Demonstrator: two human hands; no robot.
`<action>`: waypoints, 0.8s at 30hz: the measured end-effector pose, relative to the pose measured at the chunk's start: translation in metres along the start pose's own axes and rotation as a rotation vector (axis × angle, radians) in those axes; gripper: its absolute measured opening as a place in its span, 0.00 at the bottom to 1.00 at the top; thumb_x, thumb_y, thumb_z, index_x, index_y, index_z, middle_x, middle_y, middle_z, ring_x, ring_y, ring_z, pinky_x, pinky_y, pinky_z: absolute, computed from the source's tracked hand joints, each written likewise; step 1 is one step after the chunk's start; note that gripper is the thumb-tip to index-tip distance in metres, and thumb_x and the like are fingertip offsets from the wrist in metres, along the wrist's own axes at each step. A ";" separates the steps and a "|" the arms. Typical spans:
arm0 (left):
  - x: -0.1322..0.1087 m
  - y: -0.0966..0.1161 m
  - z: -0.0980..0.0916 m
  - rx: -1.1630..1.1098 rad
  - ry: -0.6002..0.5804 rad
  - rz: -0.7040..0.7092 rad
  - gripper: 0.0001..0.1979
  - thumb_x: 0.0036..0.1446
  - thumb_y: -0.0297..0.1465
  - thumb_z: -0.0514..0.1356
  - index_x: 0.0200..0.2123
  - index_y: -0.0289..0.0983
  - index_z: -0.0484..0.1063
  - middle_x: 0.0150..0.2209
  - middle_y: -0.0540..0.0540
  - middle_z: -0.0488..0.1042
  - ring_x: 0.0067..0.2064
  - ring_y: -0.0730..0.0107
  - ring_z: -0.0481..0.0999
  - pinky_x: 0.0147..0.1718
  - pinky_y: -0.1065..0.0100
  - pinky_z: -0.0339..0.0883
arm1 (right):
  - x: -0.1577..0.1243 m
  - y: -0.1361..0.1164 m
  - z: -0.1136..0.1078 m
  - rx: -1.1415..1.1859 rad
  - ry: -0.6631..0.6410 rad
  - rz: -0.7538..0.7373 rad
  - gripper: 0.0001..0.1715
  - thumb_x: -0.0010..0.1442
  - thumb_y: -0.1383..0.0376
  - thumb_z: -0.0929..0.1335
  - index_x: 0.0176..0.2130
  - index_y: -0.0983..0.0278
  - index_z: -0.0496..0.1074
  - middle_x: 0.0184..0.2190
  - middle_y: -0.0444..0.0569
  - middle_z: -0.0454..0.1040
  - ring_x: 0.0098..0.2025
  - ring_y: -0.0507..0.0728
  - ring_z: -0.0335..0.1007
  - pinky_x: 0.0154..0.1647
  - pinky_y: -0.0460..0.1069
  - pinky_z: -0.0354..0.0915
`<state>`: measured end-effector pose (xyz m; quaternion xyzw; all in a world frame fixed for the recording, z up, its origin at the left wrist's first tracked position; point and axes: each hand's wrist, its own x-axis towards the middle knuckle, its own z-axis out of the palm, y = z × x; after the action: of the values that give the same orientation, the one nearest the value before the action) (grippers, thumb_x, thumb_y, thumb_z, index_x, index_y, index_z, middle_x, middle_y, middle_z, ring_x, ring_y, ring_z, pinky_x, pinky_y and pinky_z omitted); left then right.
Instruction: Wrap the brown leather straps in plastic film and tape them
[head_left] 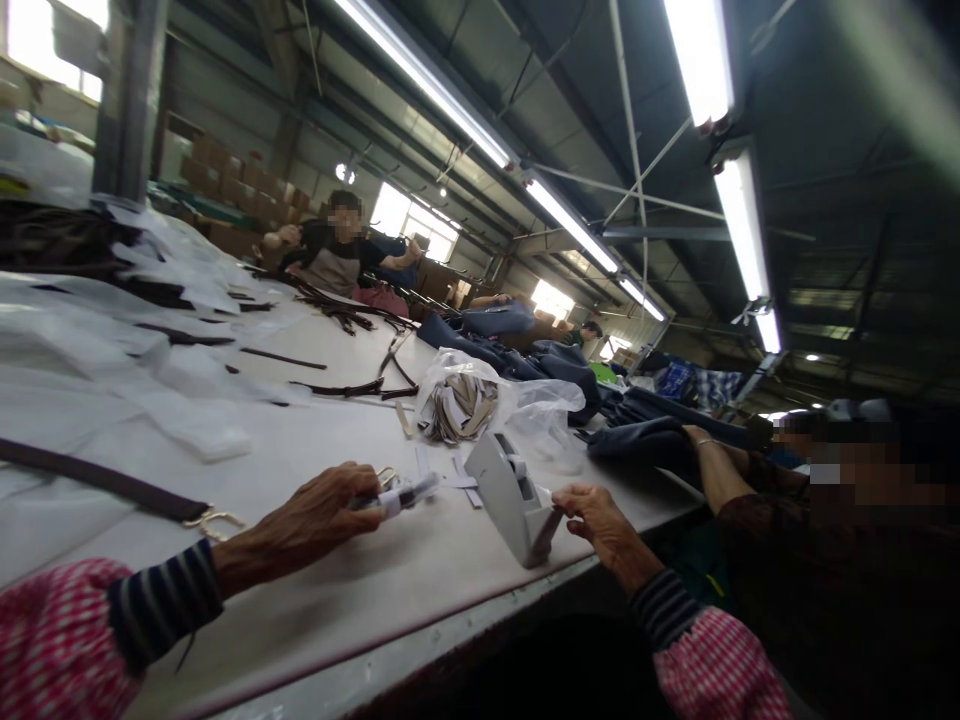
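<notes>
My left hand (315, 515) is closed around a small strap bundle (405, 497) with a gold metal clasp, its end wrapped in clear or white plastic. It is held just above the white table (322, 610). A grey tape dispenser (506, 500) stands tilted in view near the table's front edge. At its cutter end, my right hand (600, 520) has thumb and forefinger pinched together, touching or very close to the edge. Whatever lies between those fingertips is too small to make out. White paper strips (457, 482) lie behind the dispenser.
A clear plastic bag (461, 400) of pale strips stands beyond the dispenser. Dark straps (360, 388) and white wrapping sheets (135, 400) cover the left side. Dark blue fabric pieces (525, 365) are piled behind. A co-worker's arm (720, 465) reaches in at right; another person (337, 250) works opposite.
</notes>
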<state>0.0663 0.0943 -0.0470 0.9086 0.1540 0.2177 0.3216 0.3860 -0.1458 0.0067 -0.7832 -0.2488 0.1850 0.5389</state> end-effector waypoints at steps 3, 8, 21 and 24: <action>0.001 0.006 -0.001 -0.008 0.009 -0.017 0.14 0.63 0.41 0.54 0.30 0.38 0.68 0.33 0.51 0.69 0.38 0.64 0.69 0.39 0.65 0.58 | -0.006 0.006 0.001 0.108 0.023 -0.039 0.14 0.41 0.58 0.76 0.24 0.64 0.72 0.25 0.45 0.70 0.30 0.52 0.63 0.28 0.46 0.62; 0.001 0.015 -0.005 -0.008 0.019 -0.034 0.14 0.62 0.41 0.55 0.29 0.38 0.68 0.33 0.50 0.70 0.37 0.63 0.69 0.37 0.65 0.57 | -0.024 0.016 -0.003 0.237 0.076 -0.094 0.19 0.43 0.52 0.76 0.30 0.62 0.73 0.31 0.48 0.73 0.36 0.57 0.71 0.32 0.48 0.69; 0.002 0.021 -0.013 -0.102 0.017 -0.022 0.16 0.60 0.43 0.56 0.31 0.38 0.73 0.31 0.51 0.71 0.35 0.64 0.67 0.34 0.66 0.56 | -0.024 0.038 -0.005 -0.113 -0.048 -0.120 0.23 0.50 0.46 0.70 0.28 0.62 0.65 0.22 0.40 0.65 0.19 0.48 0.53 0.19 0.45 0.46; 0.000 0.030 -0.016 -0.141 0.040 -0.043 0.17 0.60 0.45 0.57 0.29 0.38 0.72 0.28 0.52 0.68 0.32 0.66 0.65 0.31 0.67 0.54 | -0.027 0.041 -0.013 -0.280 -0.054 -0.151 0.16 0.46 0.55 0.72 0.21 0.61 0.64 0.17 0.40 0.64 0.21 0.51 0.56 0.22 0.46 0.50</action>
<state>0.0630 0.0804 -0.0168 0.8756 0.1639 0.2391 0.3864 0.3794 -0.1833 -0.0267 -0.8244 -0.3447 0.1286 0.4300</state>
